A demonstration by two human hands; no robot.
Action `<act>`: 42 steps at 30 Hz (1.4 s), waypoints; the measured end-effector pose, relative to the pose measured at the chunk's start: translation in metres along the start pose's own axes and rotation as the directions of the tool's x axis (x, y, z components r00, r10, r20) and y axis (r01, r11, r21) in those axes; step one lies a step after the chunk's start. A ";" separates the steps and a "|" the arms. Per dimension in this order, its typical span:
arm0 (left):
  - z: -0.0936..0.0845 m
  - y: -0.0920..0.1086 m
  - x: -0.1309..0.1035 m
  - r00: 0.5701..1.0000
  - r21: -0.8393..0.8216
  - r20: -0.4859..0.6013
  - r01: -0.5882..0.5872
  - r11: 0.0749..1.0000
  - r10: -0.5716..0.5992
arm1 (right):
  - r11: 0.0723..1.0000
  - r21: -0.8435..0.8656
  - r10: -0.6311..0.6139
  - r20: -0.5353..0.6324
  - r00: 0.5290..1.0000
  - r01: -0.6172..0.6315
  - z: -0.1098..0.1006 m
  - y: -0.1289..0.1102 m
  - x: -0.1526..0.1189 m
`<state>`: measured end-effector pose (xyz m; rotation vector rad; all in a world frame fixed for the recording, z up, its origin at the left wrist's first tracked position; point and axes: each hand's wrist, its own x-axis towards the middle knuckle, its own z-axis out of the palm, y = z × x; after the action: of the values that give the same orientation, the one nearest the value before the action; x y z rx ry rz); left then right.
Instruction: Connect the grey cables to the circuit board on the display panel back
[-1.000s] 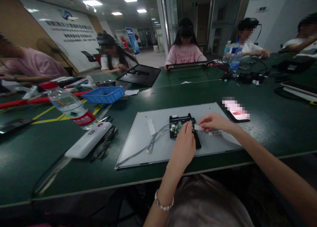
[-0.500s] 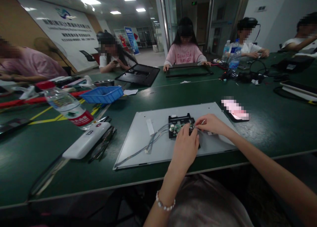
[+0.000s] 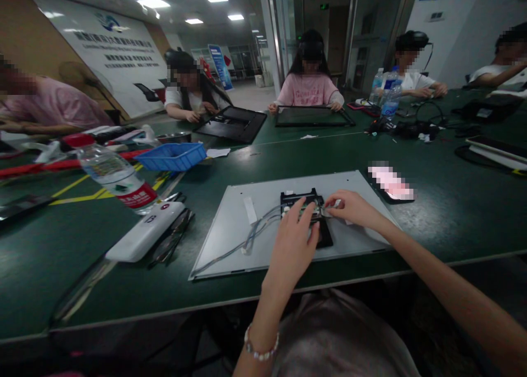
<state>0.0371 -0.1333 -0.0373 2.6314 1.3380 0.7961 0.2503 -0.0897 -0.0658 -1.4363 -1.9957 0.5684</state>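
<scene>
1. Well, the largest thing I have on camera is the green table (image 3: 255, 163); on its far side, a co-worker in a pink top (image 3: 308, 89) holds a black frame (image 3: 315, 124) by its two ends.
2. Next I see the pale panel (image 3: 263, 193), lying flat near the table's front edge, right under the wearer's hands.
3. The left hand (image 3: 290, 242) arches over the panel's middle, fingers apart; I can't tell whether the fingertips touch anything. A beaded bracelet (image 3: 263, 356) circles that wrist.
4. The right hand (image 3: 349, 208) sits just beside it, apart from the left, thumb and fingertips pinched on a small pale strip (image 3: 327, 213).
5. Over to my left, a red-capped bottle (image 3: 117, 174) tilts in view, with a blue basket (image 3: 171, 157) behind it.
6. A white power bank (image 3: 144, 234) lies by the bottle's base, dark glasses (image 3: 173, 240) alongside.
7. The black bracket (image 3: 323, 234) lies on the panel near its middle, partly covered by the left hand; I catch its circuit board (image 3: 317, 209) between the fingers.
8. A phone (image 3: 391, 184), screen lit, rests beside the panel's far right corner.
9. Thinnest of all, grey cables (image 3: 255, 234) run from the bracket toward the panel's near left corner.
</scene>
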 end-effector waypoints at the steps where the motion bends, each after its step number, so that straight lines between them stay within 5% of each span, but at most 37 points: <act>1: -0.009 -0.009 -0.002 0.999 0.003 -0.032 0.021 1.000 -0.021 | 1.000 0.000 0.004 -0.012 1.000 -0.004 -0.001 0.000 -0.001; 7: -0.052 -0.081 -0.018 0.973 0.158 -0.010 0.231 0.960 -0.232 | 1.000 0.004 0.007 -0.040 0.999 -0.007 -0.007 -0.001 -0.004; 12: -0.063 -0.104 -0.023 0.930 0.295 0.163 0.272 0.916 -0.328 | 1.000 0.019 0.007 -0.047 0.999 -0.006 -0.009 -0.002 -0.006; 20: -0.053 -0.103 -0.016 0.949 0.441 0.117 0.216 0.871 -0.294 | 0.999 0.041 0.031 -0.048 0.998 -0.029 -0.011 -0.006 -0.005; 25: -0.061 -0.094 -0.016 0.968 0.520 0.022 0.201 0.830 -0.248 | 0.998 0.056 -0.013 -0.130 0.991 0.021 -0.009 -0.028 -0.011; 29: -0.063 -0.072 -0.030 0.980 0.541 -0.069 0.195 0.818 -0.188 | 0.990 0.068 -0.110 -0.149 0.983 0.121 0.010 -0.059 -0.020; 34: -0.046 -0.047 -0.047 0.975 0.522 -0.059 0.212 0.826 -0.214 | 0.965 -0.002 -0.261 -0.127 0.957 0.263 0.043 -0.094 -0.023; 42: -0.049 -0.049 -0.051 0.947 0.287 -0.217 0.294 0.912 -0.237 | 0.931 -0.114 -0.352 -0.018 0.936 0.348 0.074 -0.126 -0.013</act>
<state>-0.0466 -0.1504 -0.0310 2.5565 1.9763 0.8532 0.1157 -0.1416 -0.0404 -1.1004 -2.2129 0.2767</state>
